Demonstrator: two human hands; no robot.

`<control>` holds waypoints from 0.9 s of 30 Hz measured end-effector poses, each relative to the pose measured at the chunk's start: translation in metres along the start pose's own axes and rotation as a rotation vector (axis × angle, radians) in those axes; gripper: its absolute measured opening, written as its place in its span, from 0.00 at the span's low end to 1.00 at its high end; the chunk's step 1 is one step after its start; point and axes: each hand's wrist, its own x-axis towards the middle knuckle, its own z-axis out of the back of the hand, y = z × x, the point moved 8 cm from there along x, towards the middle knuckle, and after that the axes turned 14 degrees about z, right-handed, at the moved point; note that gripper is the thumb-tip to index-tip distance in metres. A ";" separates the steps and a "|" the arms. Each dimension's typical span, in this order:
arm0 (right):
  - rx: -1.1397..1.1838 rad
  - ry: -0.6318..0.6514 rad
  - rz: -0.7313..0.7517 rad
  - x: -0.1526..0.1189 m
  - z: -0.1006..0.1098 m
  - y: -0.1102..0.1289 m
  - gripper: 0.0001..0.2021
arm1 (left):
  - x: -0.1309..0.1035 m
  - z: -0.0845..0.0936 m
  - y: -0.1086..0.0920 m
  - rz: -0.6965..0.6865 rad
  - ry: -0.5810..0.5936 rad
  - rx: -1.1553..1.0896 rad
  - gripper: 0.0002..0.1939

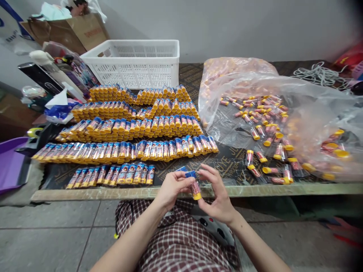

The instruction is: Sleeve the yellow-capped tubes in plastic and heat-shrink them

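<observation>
Left grip pinching yellow-capped tube, tilted, above table edge; right grip spread, thumb near cap. Light, steady pinch seems best against slipping. Blue-topped tubes rowed left; loose tubes scattered right, by plastic bag.

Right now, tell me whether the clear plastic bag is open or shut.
Open: the clear plastic bag has a spread mouth, and yellow-ended tubes lie outside it on the tabletop.

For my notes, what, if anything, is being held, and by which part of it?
The left hand holds a clear plastic tube with blue and yellow ends, near its blue end.
</observation>
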 end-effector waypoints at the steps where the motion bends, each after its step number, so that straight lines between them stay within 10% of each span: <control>1: 0.028 0.026 0.002 0.001 -0.002 0.000 0.36 | 0.000 -0.002 0.003 0.021 0.008 0.017 0.18; 22: 0.243 0.049 0.014 0.000 -0.013 0.004 0.41 | -0.004 -0.011 0.013 0.042 0.034 0.009 0.17; 27: 0.196 0.080 -0.001 0.005 -0.006 -0.002 0.43 | -0.017 0.028 -0.024 -0.128 -0.139 0.088 0.18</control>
